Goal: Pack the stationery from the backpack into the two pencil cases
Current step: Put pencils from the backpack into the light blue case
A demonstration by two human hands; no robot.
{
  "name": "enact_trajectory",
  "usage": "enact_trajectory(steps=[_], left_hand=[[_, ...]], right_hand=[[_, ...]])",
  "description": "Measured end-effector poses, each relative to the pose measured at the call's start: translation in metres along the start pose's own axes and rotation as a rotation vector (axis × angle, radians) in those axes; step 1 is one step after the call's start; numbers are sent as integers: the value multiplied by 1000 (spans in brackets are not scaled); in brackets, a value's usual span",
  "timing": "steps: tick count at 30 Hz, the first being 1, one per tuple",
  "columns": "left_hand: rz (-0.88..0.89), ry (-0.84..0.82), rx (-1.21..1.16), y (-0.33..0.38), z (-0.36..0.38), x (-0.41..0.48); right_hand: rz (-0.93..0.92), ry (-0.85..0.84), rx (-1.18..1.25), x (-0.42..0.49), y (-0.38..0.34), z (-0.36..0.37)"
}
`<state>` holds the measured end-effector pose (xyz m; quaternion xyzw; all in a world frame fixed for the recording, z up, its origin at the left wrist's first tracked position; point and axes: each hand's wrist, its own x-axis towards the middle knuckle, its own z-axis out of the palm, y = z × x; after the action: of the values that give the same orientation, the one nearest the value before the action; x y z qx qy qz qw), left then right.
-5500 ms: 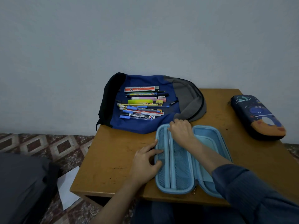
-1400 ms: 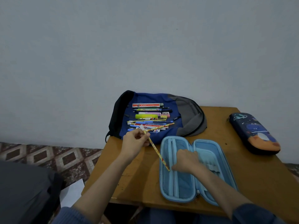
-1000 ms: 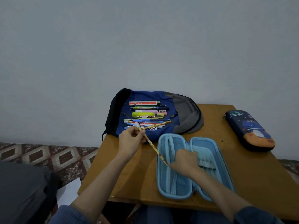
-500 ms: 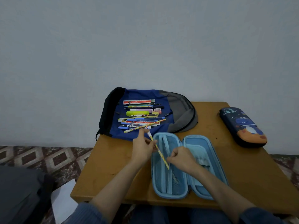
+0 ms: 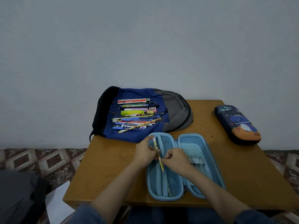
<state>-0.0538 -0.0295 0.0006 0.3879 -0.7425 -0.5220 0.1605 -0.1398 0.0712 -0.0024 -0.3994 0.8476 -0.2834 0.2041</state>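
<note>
Pencil (image 5: 155, 145) seemingly enters blue case (image 5: 189, 134), near table's (image 5: 100, 175) front edge.

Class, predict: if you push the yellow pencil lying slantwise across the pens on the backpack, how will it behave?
The slanted pencil looks thin and straight, so probably stiff and light. It rests on other pens, not flat on the backpack, so a push would likely roll or slide it off them.

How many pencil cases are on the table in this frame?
2. The light-blue case lies open at the near edge of the table; the dark-blue case sits closed, apart, at the far right. None seems hidden.
</note>
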Motion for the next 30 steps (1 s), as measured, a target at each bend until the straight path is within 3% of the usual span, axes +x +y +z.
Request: enact_trajectory(steps=[4, 10, 15, 18, 21, 30], left_hand=[[126, 82, 249, -8, 12, -5], [111, 83, 370, -9, 20, -9], [42, -26, 255, -8, 21, -16], [-44, -70, 153, -10, 20, -16], [-116, -92, 92, -10, 21, -16], [-265, -142, -182, -11, 30, -16]], right_hand=[[-12, 5, -12, 0, -1, 2], [-83, 7, 22, -3, 5, 1], [-110, 51, 146, -3, 14, -11], [-104, 132, -48, 4, 24, -24], [-94, 57, -264, 14, 39, -32], [-144, -54, -348, 19, 54, -36]])
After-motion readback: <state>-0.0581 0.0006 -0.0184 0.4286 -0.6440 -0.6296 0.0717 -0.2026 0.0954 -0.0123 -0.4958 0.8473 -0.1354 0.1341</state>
